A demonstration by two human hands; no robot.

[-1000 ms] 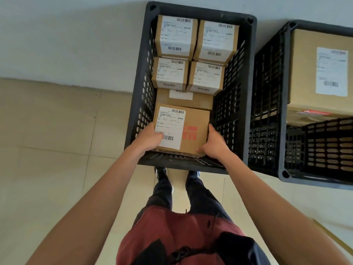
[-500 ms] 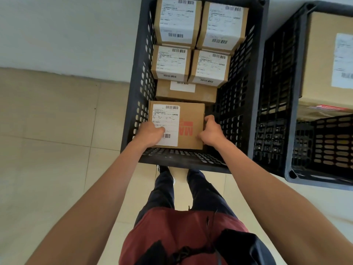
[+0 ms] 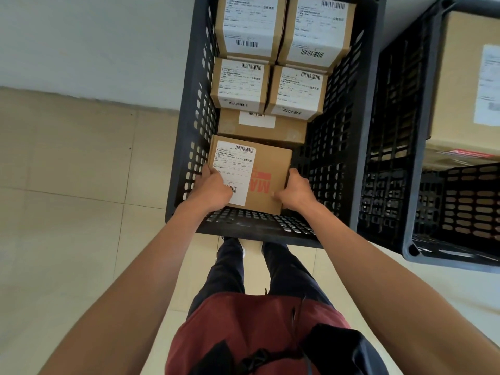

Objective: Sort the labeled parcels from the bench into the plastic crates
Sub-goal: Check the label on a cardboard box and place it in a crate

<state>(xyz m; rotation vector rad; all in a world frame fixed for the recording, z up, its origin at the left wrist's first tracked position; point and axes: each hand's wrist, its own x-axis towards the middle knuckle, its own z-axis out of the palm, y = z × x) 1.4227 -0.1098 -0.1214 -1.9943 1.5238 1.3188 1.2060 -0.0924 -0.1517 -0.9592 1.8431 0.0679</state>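
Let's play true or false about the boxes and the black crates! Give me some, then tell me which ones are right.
1. Both hands, left hand and right hand, hold the parcel with red print. True.
2. That parcel is over the floor. False: it is inside the black crate.
3. Four small labeled boxes sit farther back in that crate. True.
4. The second crate has nothing in it. False: it holds a big labeled box.
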